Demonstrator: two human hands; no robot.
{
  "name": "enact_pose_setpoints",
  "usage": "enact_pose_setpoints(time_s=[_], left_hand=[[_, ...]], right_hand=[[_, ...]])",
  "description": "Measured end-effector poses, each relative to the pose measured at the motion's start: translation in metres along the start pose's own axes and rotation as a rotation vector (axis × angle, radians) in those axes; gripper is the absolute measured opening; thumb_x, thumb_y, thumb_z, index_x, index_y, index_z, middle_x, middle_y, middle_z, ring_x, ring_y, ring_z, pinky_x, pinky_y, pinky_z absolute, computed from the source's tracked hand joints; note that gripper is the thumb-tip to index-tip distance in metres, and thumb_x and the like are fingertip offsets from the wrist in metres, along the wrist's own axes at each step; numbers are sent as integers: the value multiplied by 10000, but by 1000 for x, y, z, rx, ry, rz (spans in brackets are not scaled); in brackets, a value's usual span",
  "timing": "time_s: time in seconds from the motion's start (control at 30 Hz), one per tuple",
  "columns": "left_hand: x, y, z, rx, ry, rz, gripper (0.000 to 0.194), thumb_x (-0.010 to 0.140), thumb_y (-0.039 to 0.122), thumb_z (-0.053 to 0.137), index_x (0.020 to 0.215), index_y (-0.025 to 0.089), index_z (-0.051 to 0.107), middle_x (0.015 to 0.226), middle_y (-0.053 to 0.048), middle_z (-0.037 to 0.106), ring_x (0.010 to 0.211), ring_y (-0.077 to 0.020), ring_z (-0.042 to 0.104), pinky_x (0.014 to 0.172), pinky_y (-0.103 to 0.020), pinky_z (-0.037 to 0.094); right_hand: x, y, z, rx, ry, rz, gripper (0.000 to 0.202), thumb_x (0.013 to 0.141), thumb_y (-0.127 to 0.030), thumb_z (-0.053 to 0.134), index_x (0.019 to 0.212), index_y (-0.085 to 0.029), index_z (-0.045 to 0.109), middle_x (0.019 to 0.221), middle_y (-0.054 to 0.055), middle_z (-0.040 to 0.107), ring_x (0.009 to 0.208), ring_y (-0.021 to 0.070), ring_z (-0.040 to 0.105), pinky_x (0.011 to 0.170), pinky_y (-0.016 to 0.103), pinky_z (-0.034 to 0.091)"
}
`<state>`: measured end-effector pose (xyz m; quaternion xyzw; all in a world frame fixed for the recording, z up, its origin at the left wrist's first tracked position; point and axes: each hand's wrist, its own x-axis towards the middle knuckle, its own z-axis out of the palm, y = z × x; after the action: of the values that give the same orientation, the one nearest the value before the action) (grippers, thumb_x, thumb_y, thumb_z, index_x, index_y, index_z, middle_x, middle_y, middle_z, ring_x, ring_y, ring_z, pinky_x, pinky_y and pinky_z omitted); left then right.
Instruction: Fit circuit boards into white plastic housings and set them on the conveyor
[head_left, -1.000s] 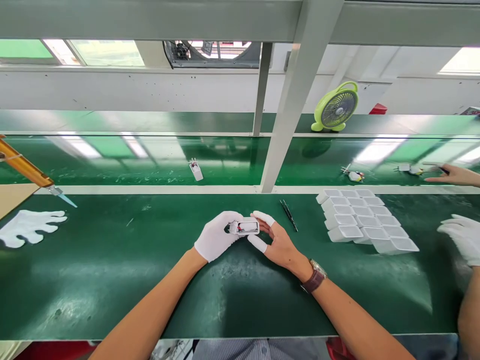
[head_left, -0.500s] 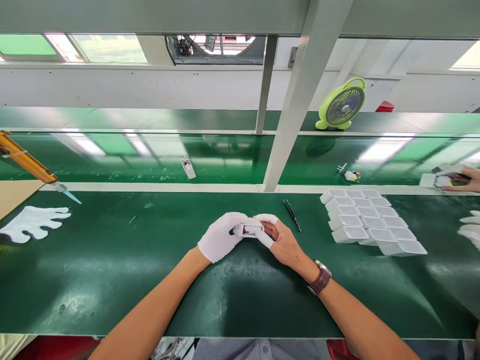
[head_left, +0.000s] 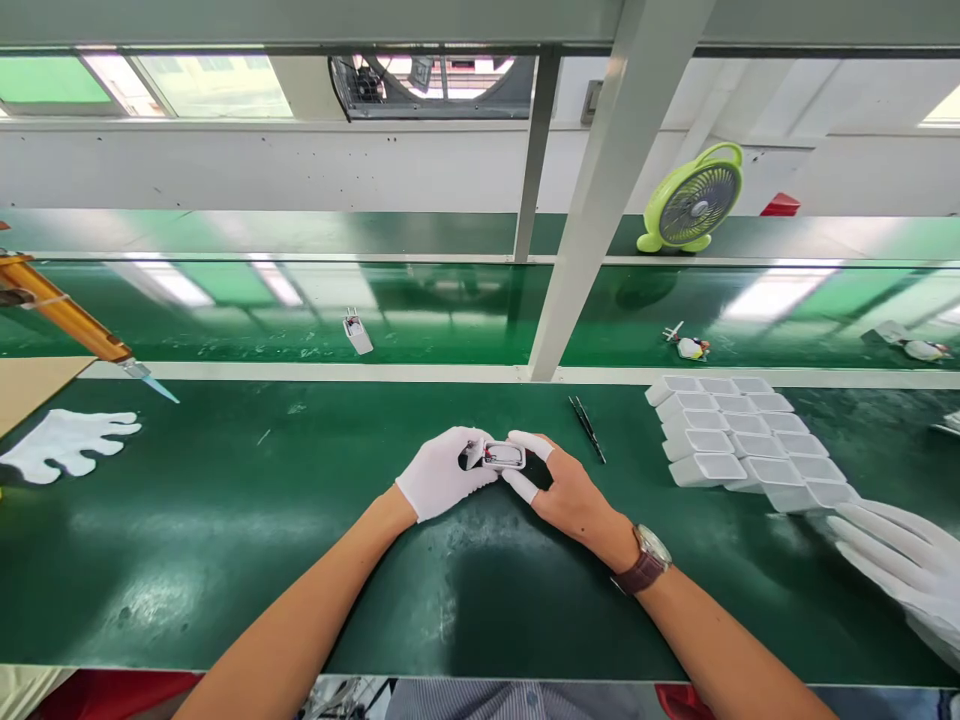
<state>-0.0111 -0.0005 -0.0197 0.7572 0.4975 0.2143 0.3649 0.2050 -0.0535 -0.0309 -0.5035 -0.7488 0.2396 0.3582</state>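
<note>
A small white device with an open housing is held near the middle of the green table. My left hand, in a white glove, grips its left end and also has a small white flap-like part at the fingers. At the right end, my right hand, with white covers on thumb and finger, pinches the housing between the two. Small red and dark bits show inside the housing; finer detail is too small to tell. Black tweezers lie just beyond my right hand.
Joined white trays stand on the right, beside a person's gloved hand. A white glove and an orange syringe are at left. On the green conveyor sit small white devices. A slanted post rises beyond.
The device has tilted so its open side faces up more, and my right fingers have shifted on it. The conveyor items moved left. A person's gloved hand came in closer at right; the one at the conveyor is gone.
</note>
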Motion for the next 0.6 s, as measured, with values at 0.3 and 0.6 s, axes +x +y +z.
enact_pose_setpoints(time_s=[0.3,0.6], left_hand=[[1,-4,8,-142,35,131,689,728,341,813,1355,256,539,1094,-15,739,956,-196,722,925,-348,593],[19,4,-22,36,373,-35,386,712,343,798,1070,238,699,941,-11,767,813,-184,719,799,-319,594]], right_hand=[[4,1,1,-95,-16,-190,385,986,-231,520,1354,-329,581,1263,73,640,1120,248,652,964,444,579],[2,3,2,-176,171,-308,424,985,-225,536,1406,-261,504,1316,132,611,1198,284,630,1015,509,568]])
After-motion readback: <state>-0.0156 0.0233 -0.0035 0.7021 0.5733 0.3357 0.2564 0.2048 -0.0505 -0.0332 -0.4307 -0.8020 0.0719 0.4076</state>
